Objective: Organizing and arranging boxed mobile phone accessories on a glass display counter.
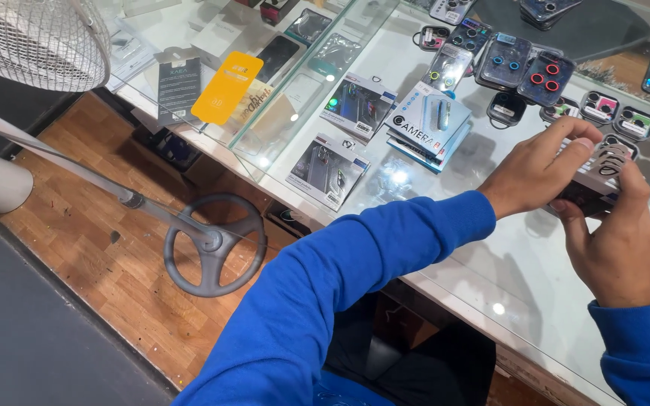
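My left hand and my right hand both grip a small flat pack of camera lens protectors over a glass display counter. The left hand holds its left end with fingers curled over the top. The right hand supports it from below, thumb up along its right side. Both arms wear blue sleeves. My fingers hide most of the pack.
Boxed phone accessories and flat packs lie on the counter left of my hands. Clear cases with coloured lens rings sit at the back. A standing fan's grille, pole and round base stand on the wooden floor at left.
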